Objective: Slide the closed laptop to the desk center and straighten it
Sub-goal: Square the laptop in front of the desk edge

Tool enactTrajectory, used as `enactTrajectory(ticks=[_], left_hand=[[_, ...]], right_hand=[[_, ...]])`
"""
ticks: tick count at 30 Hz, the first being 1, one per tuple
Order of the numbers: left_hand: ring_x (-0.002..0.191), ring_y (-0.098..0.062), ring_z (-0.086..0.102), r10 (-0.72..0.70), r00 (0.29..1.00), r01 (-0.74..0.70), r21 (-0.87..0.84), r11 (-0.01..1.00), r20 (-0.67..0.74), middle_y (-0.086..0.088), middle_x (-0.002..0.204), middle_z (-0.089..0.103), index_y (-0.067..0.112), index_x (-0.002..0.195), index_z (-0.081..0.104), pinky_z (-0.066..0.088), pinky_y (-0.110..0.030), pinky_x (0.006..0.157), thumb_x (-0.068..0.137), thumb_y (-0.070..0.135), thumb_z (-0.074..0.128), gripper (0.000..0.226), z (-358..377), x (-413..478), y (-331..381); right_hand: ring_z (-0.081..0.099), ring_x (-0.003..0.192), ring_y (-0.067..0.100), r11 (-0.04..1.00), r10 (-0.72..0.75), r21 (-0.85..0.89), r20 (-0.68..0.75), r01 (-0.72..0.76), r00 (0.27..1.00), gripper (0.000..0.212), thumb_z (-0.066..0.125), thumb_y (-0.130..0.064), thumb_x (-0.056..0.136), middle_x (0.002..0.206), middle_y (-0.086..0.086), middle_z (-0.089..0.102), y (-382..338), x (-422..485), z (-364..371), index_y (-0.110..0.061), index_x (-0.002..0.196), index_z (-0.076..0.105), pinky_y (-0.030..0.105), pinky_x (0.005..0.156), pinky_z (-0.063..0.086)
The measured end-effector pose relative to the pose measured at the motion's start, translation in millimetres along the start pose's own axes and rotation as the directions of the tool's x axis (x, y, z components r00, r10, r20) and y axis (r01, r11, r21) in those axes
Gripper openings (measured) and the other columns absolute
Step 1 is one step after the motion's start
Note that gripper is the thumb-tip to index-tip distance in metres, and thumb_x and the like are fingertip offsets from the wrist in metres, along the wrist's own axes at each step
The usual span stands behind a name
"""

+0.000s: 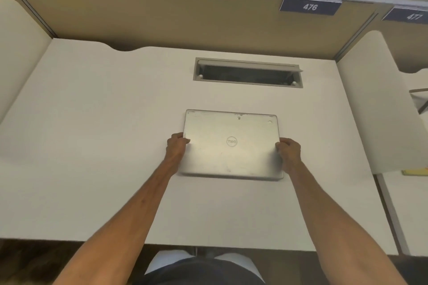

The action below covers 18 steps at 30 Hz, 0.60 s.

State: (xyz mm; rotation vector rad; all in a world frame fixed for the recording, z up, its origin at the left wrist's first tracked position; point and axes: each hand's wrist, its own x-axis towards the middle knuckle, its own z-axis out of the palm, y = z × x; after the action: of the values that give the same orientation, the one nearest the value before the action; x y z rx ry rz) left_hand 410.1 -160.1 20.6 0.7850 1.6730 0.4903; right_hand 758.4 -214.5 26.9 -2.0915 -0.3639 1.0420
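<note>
A closed silver laptop (pixel 231 146) with a round logo on its lid lies flat on the white desk (pixel 104 134), a little right of the desk's middle and nearly square to the front edge. My left hand (pixel 177 147) grips its left edge with the thumb on the lid. On the opposite side, my right hand (pixel 288 151) holds the right edge the same way. Both forearms reach in from the bottom of the view.
An open cable tray slot (pixel 247 73) is set in the desk just behind the laptop. A tan partition (pixel 162 14) with a blue tag "476" (pixel 310 6) backs the desk. White side dividers stand left and right (pixel 370 111). A neighbouring desk lies at right.
</note>
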Motion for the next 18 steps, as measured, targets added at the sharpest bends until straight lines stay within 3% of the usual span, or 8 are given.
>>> enactTrajectory(ticks=[4,10,14,18], left_hand=[[0.148,-0.035,0.054,-0.003,1.0,0.002,-0.026,1.0,-0.022,-0.009,0.16,0.054,0.014,0.154,0.058,0.044,-0.052,0.127,0.104,0.017,0.057,0.051,2,-5,0],[0.148,-0.036,0.056,0.003,1.0,-0.003,0.005,1.0,-0.005,-0.011,0.159,0.055,0.011,0.151,0.06,0.044,-0.052,0.125,0.104,0.017,0.056,0.048,0,-6,2],[0.149,-0.036,0.055,0.009,1.0,-0.009,0.005,1.0,-0.004,-0.011,0.16,0.054,0.011,0.153,0.058,0.043,-0.052,0.128,0.104,0.017,0.059,0.049,2,-10,0],[0.154,-0.032,0.048,0.007,1.0,-0.007,-0.02,1.0,-0.024,-0.007,0.164,0.048,0.015,0.158,0.053,0.037,-0.05,0.132,0.105,0.019,0.06,0.054,7,-13,0]], right_hand=[[0.063,0.115,0.033,1.0,0.002,-0.006,0.075,-0.001,0.997,0.049,0.046,0.016,0.096,0.143,0.024,0.065,-1,-7,-5,0.005,0.139,0.066,0.037,0.092,0.047],[0.064,0.126,0.034,1.0,-0.008,0.009,0.08,0.007,0.997,0.055,0.041,0.018,0.095,0.146,0.021,0.065,2,-10,-5,0.003,0.143,0.062,0.045,0.109,0.052],[0.061,0.116,0.028,1.0,-0.023,0.012,0.06,0.022,0.998,0.054,0.039,0.017,0.095,0.145,0.021,0.065,2,-12,-2,0.003,0.143,0.061,0.041,0.101,0.051],[0.061,0.139,0.04,0.999,-0.036,-0.003,0.043,0.036,0.998,0.053,0.04,0.016,0.096,0.144,0.021,0.065,3,-11,-1,0.003,0.142,0.062,0.045,0.11,0.051]])
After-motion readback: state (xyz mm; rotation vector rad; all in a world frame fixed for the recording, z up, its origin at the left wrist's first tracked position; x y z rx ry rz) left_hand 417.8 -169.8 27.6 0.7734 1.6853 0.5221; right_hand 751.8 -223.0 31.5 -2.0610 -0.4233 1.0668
